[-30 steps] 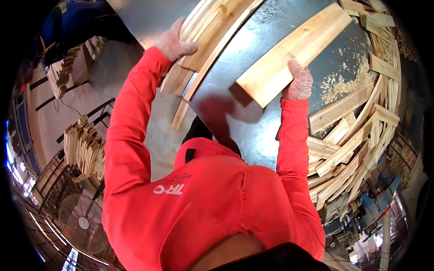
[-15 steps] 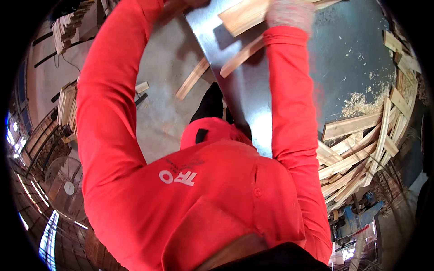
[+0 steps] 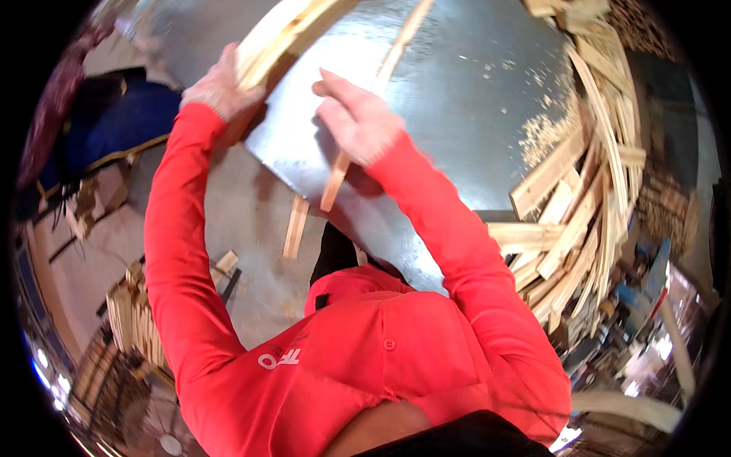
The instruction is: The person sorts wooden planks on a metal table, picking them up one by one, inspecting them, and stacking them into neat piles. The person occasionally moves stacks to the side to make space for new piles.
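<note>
My left hand (image 3: pixel 217 90) is closed round the near end of a pale wooden plank (image 3: pixel 283 32), which slants up past the upper edge of the view. Apart from that plank, my right hand (image 3: pixel 358 120) hovers over the metal tabletop (image 3: pixel 285 141), fingers stretched out and nothing in them. Beneath the right hand runs a narrow wooden strip (image 3: pixel 403 38), its near end jutting over the table's edge. Another short piece of wood (image 3: pixel 296 227) shows just beyond that edge, lower down.
Many wooden slats (image 3: pixel 575 228) lie heaped along the right side, with wood shavings (image 3: pixel 544 139) beside them. Blue machinery (image 3: pixel 636 293) stands at the lower right. Stacked wood (image 3: pixel 137 316) and a fan (image 3: pixel 164 426) are on the left, below a dark blue cloth-like thing (image 3: pixel 114 126).
My right hand has come off the wood and moved left and nearer. The left hand now shows fully, gripping the plank, which has swung leftward. The whole view has shifted too.
</note>
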A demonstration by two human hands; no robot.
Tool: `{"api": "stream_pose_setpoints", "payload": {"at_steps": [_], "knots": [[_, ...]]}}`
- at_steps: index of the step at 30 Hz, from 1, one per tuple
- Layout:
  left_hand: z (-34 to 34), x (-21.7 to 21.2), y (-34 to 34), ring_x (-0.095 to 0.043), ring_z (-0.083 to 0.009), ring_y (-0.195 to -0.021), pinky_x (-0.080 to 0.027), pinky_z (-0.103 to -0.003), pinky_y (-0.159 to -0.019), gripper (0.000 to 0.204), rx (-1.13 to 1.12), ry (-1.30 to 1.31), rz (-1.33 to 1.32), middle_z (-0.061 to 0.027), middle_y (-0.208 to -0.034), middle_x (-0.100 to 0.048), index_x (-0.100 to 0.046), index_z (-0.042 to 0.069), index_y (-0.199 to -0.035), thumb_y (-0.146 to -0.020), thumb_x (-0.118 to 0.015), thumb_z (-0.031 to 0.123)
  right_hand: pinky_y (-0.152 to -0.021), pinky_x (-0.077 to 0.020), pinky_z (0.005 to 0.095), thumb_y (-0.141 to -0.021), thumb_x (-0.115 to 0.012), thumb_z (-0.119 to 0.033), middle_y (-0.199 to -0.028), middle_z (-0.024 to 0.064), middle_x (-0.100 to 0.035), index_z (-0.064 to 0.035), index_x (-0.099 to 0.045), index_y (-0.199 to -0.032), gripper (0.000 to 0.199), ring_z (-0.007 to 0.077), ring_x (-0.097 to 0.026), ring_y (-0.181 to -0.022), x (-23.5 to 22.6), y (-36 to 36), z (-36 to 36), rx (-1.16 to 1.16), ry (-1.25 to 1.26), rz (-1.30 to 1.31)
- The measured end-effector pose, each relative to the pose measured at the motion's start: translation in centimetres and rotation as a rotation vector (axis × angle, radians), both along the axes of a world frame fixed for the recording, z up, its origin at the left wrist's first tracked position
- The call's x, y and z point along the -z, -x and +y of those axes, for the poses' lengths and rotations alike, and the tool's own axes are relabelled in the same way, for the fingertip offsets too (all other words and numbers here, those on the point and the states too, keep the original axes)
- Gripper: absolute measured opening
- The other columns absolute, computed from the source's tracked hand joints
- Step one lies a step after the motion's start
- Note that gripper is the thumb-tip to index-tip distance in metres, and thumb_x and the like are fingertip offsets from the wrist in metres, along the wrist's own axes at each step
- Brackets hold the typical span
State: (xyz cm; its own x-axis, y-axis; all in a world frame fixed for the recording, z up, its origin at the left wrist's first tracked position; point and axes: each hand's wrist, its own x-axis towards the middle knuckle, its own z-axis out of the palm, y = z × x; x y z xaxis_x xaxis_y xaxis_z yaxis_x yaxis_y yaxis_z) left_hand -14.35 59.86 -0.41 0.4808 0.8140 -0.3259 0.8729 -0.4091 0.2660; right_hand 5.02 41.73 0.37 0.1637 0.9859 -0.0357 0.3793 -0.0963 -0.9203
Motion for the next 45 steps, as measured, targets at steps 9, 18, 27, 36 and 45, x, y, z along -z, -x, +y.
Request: {"api": "stream_pose_setpoints", "payload": {"at_steps": [9,18,27,36,45], "knots": [[-10.8,-2.9,-4.9,-0.041,-0.0393,-0.134,-0.034,-0.043,-0.112,0.089,0.221,-0.366,-0.462,-0.0272,-0.145,-0.041,-0.031,-0.005,-0.147,-0.08,-0.077,0.031,-0.119,-0.0138,0.0515,-0.065,-0.073,-0.068,-0.157,0.0242,-0.023,-0.0095,-0.013,-0.156,0.123,0.0367,-0.021,-0.147,0.5,-23.9,-27.1,0.089,1.071,-0.975],[-31.6,-0.9,-19.3,-0.053,-0.0322,-0.126,-0.043,-0.038,-0.105,0.076,0.284,0.253,-0.616,-0.0222,-0.139,-0.05,-0.039,-0.003,-0.144,-0.08,-0.074,0.02,-0.12,-0.0165,0.0448,-0.082,-0.052,-0.072,-0.153,0.0234,-0.034,-0.0114,-0.021,-0.154,0.099,0.0375,-0.029,-0.144,-3.1,-24.5,-30.8,0.148,0.968,-0.529],[-17.9,-1.5,-41.5,-0.022,-0.0416,-0.145,-0.027,-0.05,-0.115,0.116,0.278,-0.265,0.004,-0.0265,-0.158,-0.017,-0.014,0.008,-0.155,-0.07,-0.074,0.058,-0.107,-0.0388,0.0472,-0.062,-0.086,-0.045,-0.141,0.0222,-0.045,-0.014,-0.006,-0.156,0.127,0.0388,-0.049,-0.127,-4.1,-45.4,-29.5,0.217,1.04,-1.008],[-23.5,0.3,-44.4,-0.054,-0.0366,-0.122,-0.045,-0.043,-0.101,0.082,0.272,0.2,-0.013,-0.026,-0.135,-0.047,-0.03,0.01,-0.144,-0.074,-0.07,0.026,-0.102,-0.0429,0.0436,-0.066,-0.078,-0.03,-0.139,0.0228,-0.047,-0.0093,-0.008,-0.156,0.116,0.0353,-0.054,-0.122,-3.9,-37.8,-36.6,0.251,1.176,-0.853],[-26.4,2.4,-22.2,-0.065,-0.0331,-0.102,-0.055,-0.045,-0.09,0.07,-0.335,1.523,-0.953,-0.0204,-0.115,-0.062,-0.046,-0.007,-0.134,-0.067,-0.058,0.006,-0.075,-0.0595,0.0359,-0.079,-0.077,-0.031,-0.1,0.0212,-0.068,0.0084,-0.054,-0.125,0.065,0.0278,-0.069,-0.082,-4.0,-34.5,-39.3,0.42,0.457,1.182]]}}
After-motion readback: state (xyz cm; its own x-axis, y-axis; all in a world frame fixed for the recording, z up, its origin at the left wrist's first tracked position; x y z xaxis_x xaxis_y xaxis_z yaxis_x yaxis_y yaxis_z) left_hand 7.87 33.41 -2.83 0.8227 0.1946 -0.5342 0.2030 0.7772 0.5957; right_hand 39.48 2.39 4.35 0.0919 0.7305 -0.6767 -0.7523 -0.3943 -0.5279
